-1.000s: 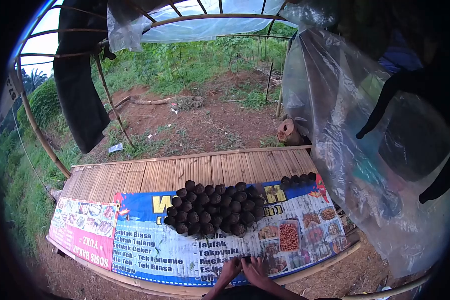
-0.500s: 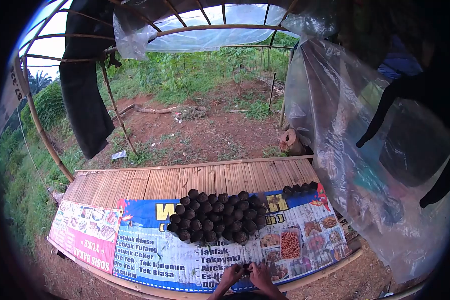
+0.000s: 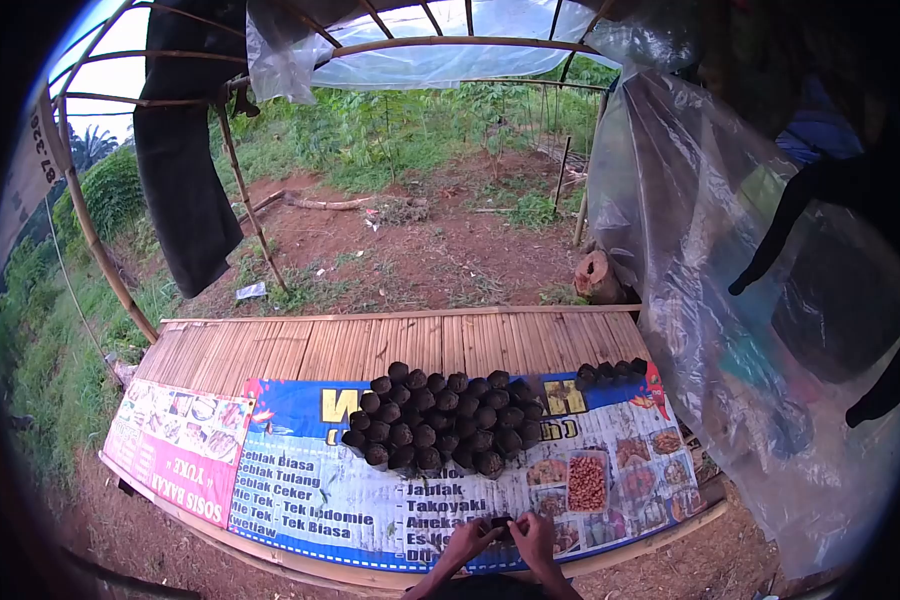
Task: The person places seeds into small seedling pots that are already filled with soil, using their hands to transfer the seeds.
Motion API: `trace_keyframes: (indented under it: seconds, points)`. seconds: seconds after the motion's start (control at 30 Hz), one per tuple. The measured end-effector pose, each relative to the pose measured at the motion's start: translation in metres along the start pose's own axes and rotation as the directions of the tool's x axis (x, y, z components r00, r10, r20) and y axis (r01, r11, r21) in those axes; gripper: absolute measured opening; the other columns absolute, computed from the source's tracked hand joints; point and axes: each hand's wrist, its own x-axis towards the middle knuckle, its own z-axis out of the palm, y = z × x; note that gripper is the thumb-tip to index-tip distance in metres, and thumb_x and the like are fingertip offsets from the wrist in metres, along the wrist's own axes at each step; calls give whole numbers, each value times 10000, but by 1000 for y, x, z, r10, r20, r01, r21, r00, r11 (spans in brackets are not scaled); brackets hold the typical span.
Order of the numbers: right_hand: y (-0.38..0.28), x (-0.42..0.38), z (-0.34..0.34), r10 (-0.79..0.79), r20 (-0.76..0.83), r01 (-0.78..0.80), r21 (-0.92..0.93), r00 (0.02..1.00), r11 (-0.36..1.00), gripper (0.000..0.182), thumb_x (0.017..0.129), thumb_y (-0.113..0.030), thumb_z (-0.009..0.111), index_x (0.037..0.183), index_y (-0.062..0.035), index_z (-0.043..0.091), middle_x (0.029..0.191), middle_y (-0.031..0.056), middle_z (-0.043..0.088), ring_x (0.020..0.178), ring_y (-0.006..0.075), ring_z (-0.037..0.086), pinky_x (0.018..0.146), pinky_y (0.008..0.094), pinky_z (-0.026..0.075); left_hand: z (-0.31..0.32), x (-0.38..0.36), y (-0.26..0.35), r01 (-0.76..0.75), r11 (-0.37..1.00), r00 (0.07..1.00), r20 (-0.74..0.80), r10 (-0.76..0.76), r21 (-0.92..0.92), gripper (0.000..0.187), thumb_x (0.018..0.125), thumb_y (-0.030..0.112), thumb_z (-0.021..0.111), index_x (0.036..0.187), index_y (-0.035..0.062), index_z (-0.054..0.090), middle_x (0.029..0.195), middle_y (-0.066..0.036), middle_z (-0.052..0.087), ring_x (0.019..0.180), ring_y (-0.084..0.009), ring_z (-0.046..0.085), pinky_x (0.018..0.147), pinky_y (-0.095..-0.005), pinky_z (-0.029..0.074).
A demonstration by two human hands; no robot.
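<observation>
At the front edge of the banner, my left hand and my right hand are close together, with their fingers closed on a small dark object between them. The object is too small to make out clearly. Beyond my hands stands a cluster of several dark pots filled with dark material. To the right of the cluster lies a clear tray of reddish-brown seeds.
The bamboo table carries the banner and a pink sign. A short row of dark pots stands at the back right. Plastic sheeting hangs on the right, and a bamboo pole rises on the left.
The camera view has shifted slightly, so the scene sits further right. My hands remain close together at the front edge, still around the dark object.
</observation>
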Motion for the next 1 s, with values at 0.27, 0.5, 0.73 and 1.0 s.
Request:
trace_keyframes:
  seconds: [0.27,0.5,0.73,1.0]
  points:
    - [29,7,15,-291,-10,278,-268,957,923,201,816,-222,616,733,-47,562,683,169,611,621,392,593,622,492,455,10,8,-15,-129,991,988,-83,132,34,304,830,296,635,932,11,660,791,-241,661,752,-418,655,691,-481,524]
    - [0,11,1,-277,-80,256,-208,958,944,159,804,-172,600,717,-44,564,628,184,592,593,409,580,568,503,452,-7,7,-1,-201,980,969,-145,199,2,214,810,205,619,807,-9,621,734,-229,641,692,-419,637,636,-475,508]
    - [8,12,9,-247,-58,227,-235,967,945,143,814,-185,601,775,-48,588,691,175,626,676,403,573,661,501,447,-14,10,16,-191,981,963,-185,195,40,206,772,177,614,754,-24,568,662,-243,592,655,-433,614,603,-498,478]
    - [6,19,13,-224,-109,192,-246,968,950,143,814,-196,595,797,-55,603,688,152,641,708,381,580,690,490,450,-19,30,23,-221,969,952,-192,240,113,185,754,154,614,739,-24,570,671,-251,602,648,-437,613,608,-504,478]
